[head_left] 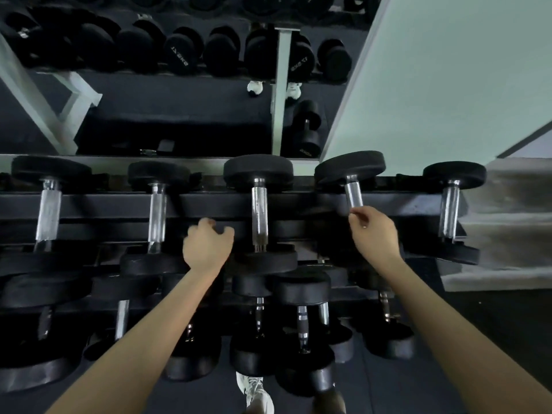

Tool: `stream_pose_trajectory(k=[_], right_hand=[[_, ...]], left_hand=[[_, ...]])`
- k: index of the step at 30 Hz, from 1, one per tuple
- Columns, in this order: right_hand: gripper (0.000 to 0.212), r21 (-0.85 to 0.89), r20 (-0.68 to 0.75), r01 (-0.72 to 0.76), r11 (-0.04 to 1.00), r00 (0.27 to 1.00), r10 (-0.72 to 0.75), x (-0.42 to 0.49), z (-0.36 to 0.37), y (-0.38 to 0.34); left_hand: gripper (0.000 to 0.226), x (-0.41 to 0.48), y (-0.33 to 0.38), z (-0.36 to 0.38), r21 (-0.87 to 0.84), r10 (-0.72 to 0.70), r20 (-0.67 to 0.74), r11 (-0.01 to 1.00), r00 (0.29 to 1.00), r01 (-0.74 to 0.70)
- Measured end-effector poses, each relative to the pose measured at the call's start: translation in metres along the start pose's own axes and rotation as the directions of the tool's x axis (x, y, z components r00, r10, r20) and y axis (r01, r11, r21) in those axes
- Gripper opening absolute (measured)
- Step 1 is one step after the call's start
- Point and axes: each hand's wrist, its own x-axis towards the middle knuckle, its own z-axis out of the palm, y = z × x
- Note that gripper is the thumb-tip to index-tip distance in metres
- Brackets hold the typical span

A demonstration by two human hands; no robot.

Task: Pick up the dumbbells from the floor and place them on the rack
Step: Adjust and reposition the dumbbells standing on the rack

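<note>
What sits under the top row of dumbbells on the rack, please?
A lower row of dumbbells. Both forearms cover parts of it, so the full count is hidden.

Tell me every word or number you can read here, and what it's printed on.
"17.5KG", mirror-reversed, on a reflected dumbbell end in the mirror.
"17.5KG", probably, but blurrier, on a second reflected dumbbell end.
White print on the reflected floor dumbbell: too small to read.
The rack dumbbells in front: no text visible.
</note>
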Motion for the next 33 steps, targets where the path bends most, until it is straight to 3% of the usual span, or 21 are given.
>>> stream_pose_trajectory(k=[2,4,8,12,15,18,21,25,33], right_hand=[[0.028,-0.048,-0.021,-0.020,0.999,1.000,0.019,0.009,-0.021,0.019],[0.030,-0.086,0.050,-0.059,0.995,0.997,0.063,0.025,-0.033,0.038],[0.032,-0.122,0.342,-0.049,0.991,0.935,0.088,0.061,-0.031,0.064],[0.036,0.000,0.556,-0.092,0.996,0.828,0.077,0.076,-0.015,0.079],[0.042,-0.056,0.585,-0.076,0.995,0.806,0.095,0.081,-0.007,0.087],[0.048,-0.122,0.636,-0.075,0.990,0.759,0.136,0.089,-0.002,0.090],[0.053,-0.071,0.685,-0.076,0.995,0.721,0.104,0.095,-0.001,0.091],[0.046,0.016,0.684,-0.144,0.989,0.723,0.094,0.097,0.000,0.095],[0.040,-0.001,0.628,-0.147,0.989,0.769,0.115,0.092,0.005,0.098]], left_hand=[[0.028,-0.013,0.026,0.005,-0.083,0.177,-0.147,0.978,0.973,-0.191],[0.020,-0.028,0.058,0.022,-0.181,0.259,-0.133,0.943,0.957,-0.280],[0.023,-0.044,0.117,0.079,-0.415,0.273,0.131,0.888,0.953,-0.198],[0.033,-0.047,0.168,0.134,-0.472,0.214,0.285,0.880,0.935,-0.057],[0.022,-0.047,0.194,0.157,-0.626,0.100,0.365,0.762,0.925,0.165],[0.020,-0.043,0.203,0.172,-0.669,0.024,0.309,0.716,0.951,0.200],[0.015,-0.043,0.208,0.169,-0.694,0.009,0.346,0.676,0.938,0.250],[0.014,-0.043,0.213,0.161,-0.661,0.004,0.377,0.701,0.926,0.266],[0.009,-0.037,0.207,0.167,-0.645,0.038,0.363,0.732,0.931,0.221]])
